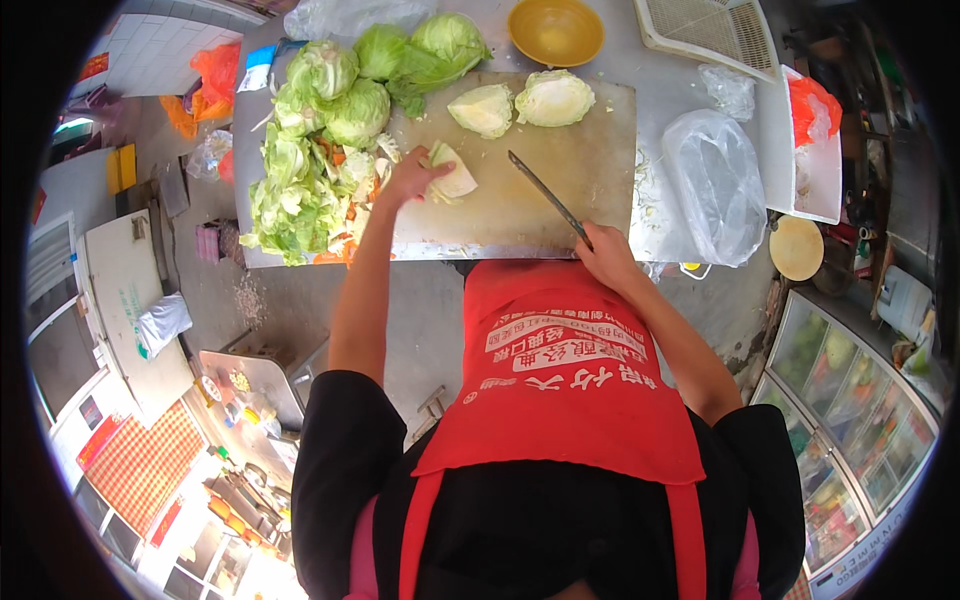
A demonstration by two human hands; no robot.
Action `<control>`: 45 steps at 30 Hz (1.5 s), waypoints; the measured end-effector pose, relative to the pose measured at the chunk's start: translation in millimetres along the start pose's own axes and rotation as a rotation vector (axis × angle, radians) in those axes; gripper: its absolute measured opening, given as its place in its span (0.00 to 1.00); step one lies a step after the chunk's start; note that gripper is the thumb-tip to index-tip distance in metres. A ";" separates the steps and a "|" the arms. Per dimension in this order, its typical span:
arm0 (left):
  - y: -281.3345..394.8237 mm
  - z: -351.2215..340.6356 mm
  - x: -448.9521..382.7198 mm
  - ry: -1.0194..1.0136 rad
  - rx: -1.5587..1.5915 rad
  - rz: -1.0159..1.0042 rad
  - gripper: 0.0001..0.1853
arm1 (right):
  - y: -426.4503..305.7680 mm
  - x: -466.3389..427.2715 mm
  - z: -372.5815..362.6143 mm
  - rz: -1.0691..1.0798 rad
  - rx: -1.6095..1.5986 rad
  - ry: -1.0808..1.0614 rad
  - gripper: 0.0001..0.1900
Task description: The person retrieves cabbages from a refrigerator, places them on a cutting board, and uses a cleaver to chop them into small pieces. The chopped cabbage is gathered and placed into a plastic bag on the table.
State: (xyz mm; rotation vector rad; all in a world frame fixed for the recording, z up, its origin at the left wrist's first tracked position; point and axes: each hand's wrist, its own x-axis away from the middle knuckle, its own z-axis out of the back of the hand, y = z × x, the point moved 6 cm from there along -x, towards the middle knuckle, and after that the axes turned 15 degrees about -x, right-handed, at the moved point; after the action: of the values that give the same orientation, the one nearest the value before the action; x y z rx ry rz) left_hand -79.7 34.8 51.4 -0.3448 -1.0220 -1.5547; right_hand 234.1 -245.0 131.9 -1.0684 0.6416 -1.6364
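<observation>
My left hand (414,177) grips a cut wedge of cabbage (454,172) on the left part of a worn cutting board (555,210). In my right hand (606,251) is the handle of a kitchen knife (547,187), its blade pointing up and left over the board. Two cut cabbage pieces lie cut side up near the board's far edge: a pointed one (484,110) and a rounder one (555,98). Left of my left hand is a heap of loose cabbage leaves (292,199) with orange scraps. Several whole cabbages (356,112) sit behind that heap.
A yellow-brown bowl (556,31) stands beyond the board. At the far right is a white plastic basket (705,34). A clear plastic bag (712,180) lies right of the board, beside a white foam box (817,180). A glass-fronted display fridge (847,405) stands behind on the right.
</observation>
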 end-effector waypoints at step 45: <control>-155.1 -16.4 151.8 -0.166 1.006 -0.066 0.46 | 80.2 33.3 -165.5 -0.516 -1.430 0.440 0.10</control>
State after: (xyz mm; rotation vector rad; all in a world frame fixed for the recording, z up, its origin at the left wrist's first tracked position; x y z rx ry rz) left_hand -256.8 -86.8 85.9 0.2720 -1.8035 -0.9022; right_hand 123.1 -318.1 0.5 -1.9679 2.1492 -1.7718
